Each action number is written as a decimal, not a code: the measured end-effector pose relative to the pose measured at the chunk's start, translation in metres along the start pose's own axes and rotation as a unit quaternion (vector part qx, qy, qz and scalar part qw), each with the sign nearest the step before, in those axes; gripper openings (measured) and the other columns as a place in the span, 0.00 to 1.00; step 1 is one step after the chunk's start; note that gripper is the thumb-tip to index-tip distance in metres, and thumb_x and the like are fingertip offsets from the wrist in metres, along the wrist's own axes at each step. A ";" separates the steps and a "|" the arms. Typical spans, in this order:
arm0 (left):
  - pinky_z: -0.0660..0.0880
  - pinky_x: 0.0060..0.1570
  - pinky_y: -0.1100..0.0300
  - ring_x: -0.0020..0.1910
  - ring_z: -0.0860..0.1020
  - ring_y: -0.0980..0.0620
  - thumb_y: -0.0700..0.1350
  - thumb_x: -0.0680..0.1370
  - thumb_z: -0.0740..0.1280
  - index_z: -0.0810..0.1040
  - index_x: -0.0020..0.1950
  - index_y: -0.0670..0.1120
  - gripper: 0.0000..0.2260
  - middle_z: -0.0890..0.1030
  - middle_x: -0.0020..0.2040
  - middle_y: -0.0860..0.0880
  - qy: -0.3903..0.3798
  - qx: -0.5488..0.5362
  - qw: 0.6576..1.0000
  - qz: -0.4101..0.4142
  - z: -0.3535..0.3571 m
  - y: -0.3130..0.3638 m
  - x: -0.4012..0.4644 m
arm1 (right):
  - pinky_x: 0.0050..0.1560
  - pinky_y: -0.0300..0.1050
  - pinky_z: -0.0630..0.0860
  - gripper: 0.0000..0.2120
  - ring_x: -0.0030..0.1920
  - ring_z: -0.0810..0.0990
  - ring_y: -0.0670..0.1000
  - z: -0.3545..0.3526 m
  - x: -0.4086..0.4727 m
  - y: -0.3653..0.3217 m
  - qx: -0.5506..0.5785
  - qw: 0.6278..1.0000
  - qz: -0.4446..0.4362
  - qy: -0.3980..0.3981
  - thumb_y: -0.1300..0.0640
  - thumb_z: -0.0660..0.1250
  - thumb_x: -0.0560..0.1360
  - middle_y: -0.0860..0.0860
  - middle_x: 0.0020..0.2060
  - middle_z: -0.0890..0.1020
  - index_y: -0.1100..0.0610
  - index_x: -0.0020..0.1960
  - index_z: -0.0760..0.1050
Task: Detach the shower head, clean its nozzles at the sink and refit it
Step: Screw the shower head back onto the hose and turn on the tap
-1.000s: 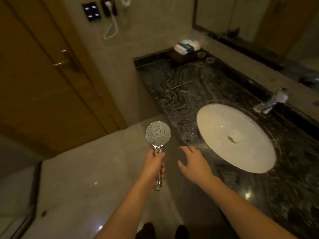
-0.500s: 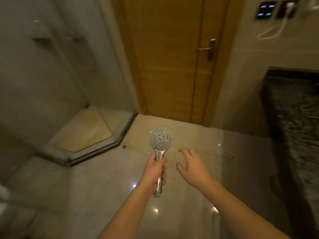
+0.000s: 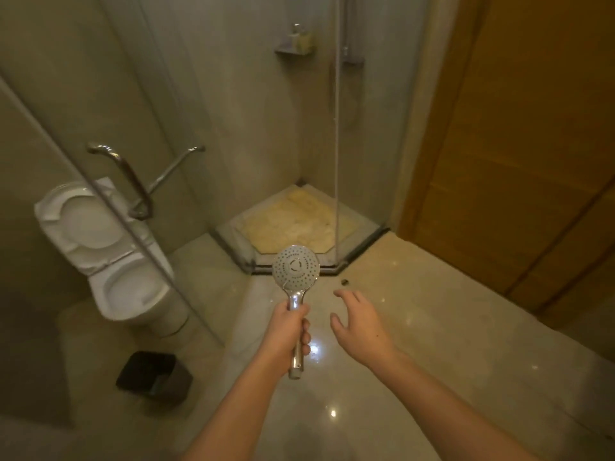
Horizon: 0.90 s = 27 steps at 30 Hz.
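A chrome shower head [image 3: 296, 268] with a round nozzle face turned up toward me is held upright by its handle in my left hand [image 3: 289, 331]. No hose hangs from the handle's lower end. My right hand [image 3: 361, 327] floats just right of it, fingers spread, holding nothing. Ahead stands the glass shower stall [image 3: 299, 224] with a yellowish floor; the sink is out of view.
The open glass shower door with a chrome handle [image 3: 133, 181] angles across the left. Behind it a white toilet [image 3: 109, 257] stands with its lid up, a dark bin [image 3: 154, 377] in front. A wooden door [image 3: 519, 161] fills the right. A wall shelf [image 3: 296, 44] holds bottles.
My view has swung left from the sink counter, past the wooden door, to the shower stall and toilet. Both hands keep the same pose, the left still gripping the shower head.
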<state>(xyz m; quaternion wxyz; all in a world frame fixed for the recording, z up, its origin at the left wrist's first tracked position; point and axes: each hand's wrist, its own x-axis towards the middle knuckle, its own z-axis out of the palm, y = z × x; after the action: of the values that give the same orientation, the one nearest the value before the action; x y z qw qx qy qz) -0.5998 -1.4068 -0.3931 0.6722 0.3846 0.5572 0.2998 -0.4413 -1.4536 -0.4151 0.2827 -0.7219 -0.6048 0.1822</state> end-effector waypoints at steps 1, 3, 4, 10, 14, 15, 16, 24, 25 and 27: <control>0.66 0.20 0.61 0.22 0.70 0.51 0.41 0.82 0.64 0.71 0.53 0.45 0.02 0.73 0.29 0.48 0.009 -0.009 1.000 0.004 -0.011 0.005 0.007 | 0.63 0.47 0.73 0.23 0.64 0.73 0.50 0.008 0.012 -0.009 -0.003 1.000 -0.011 -0.006 0.48 0.64 0.76 0.48 0.64 0.75 0.52 0.70 0.69; 0.66 0.20 0.61 0.22 0.70 0.51 0.42 0.82 0.64 0.72 0.55 0.45 0.04 0.74 0.29 0.48 0.019 -0.020 1.000 0.007 -0.025 0.012 0.019 | 0.64 0.45 0.72 0.24 0.65 0.72 0.48 0.018 0.032 -0.019 -0.003 1.000 -0.026 -0.008 0.48 0.64 0.76 0.47 0.65 0.74 0.50 0.71 0.69; 0.67 0.20 0.61 0.22 0.70 0.51 0.42 0.82 0.65 0.72 0.56 0.45 0.05 0.74 0.29 0.49 0.022 -0.026 0.999 0.010 -0.032 0.017 0.026 | 0.65 0.45 0.72 0.24 0.65 0.72 0.48 0.024 0.043 -0.024 -0.003 0.999 -0.034 -0.013 0.48 0.64 0.76 0.46 0.65 0.75 0.50 0.71 0.69; 0.67 0.20 0.60 0.23 0.72 0.52 0.45 0.80 0.68 0.73 0.55 0.47 0.06 0.76 0.29 0.50 0.040 -0.049 0.998 0.012 -0.055 0.049 0.089 | 0.69 0.46 0.69 0.25 0.69 0.70 0.46 0.044 0.125 -0.037 -0.026 0.996 -0.076 -0.038 0.47 0.63 0.77 0.45 0.69 0.74 0.47 0.73 0.68; 0.66 0.20 0.61 0.22 0.71 0.52 0.43 0.80 0.66 0.72 0.52 0.48 0.04 0.76 0.28 0.50 0.059 -0.056 0.997 0.018 -0.060 0.080 0.141 | 0.71 0.49 0.68 0.27 0.72 0.68 0.48 0.050 0.192 -0.038 0.004 0.995 -0.074 -0.062 0.49 0.65 0.77 0.47 0.72 0.71 0.48 0.75 0.66; 0.66 0.20 0.61 0.21 0.71 0.52 0.43 0.81 0.66 0.72 0.51 0.48 0.03 0.75 0.27 0.50 0.063 -0.057 0.996 0.021 -0.059 0.091 0.159 | 0.71 0.50 0.68 0.28 0.73 0.68 0.49 0.051 0.213 -0.039 0.014 0.995 -0.072 -0.065 0.50 0.65 0.77 0.48 0.73 0.70 0.49 0.76 0.65; 0.65 0.19 0.62 0.21 0.70 0.52 0.42 0.81 0.65 0.72 0.51 0.48 0.03 0.75 0.27 0.50 0.067 -0.056 0.996 0.024 -0.058 0.102 0.176 | 0.72 0.50 0.67 0.28 0.73 0.67 0.49 0.052 0.234 -0.038 0.020 0.995 -0.071 -0.069 0.50 0.65 0.77 0.49 0.74 0.69 0.50 0.76 0.65; 0.65 0.20 0.62 0.22 0.70 0.52 0.41 0.82 0.64 0.72 0.52 0.46 0.02 0.74 0.27 0.50 0.078 -0.047 0.995 0.033 -0.042 0.204 0.309 | 0.75 0.51 0.62 0.29 0.76 0.63 0.50 0.041 0.408 -0.034 0.018 0.994 -0.076 -0.080 0.50 0.64 0.78 0.49 0.77 0.65 0.48 0.77 0.63; 0.65 0.20 0.62 0.21 0.69 0.52 0.41 0.82 0.64 0.72 0.51 0.46 0.02 0.74 0.27 0.50 0.077 -0.047 0.995 0.034 -0.040 0.215 0.325 | 0.75 0.50 0.62 0.28 0.76 0.63 0.50 0.039 0.427 -0.034 0.014 0.994 -0.072 -0.076 0.50 0.64 0.78 0.49 0.77 0.65 0.48 0.77 0.63; 0.65 0.20 0.62 0.21 0.69 0.52 0.41 0.82 0.64 0.72 0.51 0.47 0.02 0.74 0.27 0.50 0.074 -0.050 0.995 0.032 -0.037 0.232 0.354 | 0.74 0.49 0.62 0.28 0.75 0.64 0.50 0.036 0.461 -0.033 0.009 0.996 -0.060 -0.067 0.50 0.65 0.78 0.49 0.76 0.66 0.48 0.77 0.64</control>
<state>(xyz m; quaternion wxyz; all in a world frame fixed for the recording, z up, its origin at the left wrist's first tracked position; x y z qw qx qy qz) -0.5592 -0.9839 -0.3818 0.6370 0.3450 0.5772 0.3767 -0.3957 -0.9936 -0.3860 0.2586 -0.6675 -0.6632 0.2184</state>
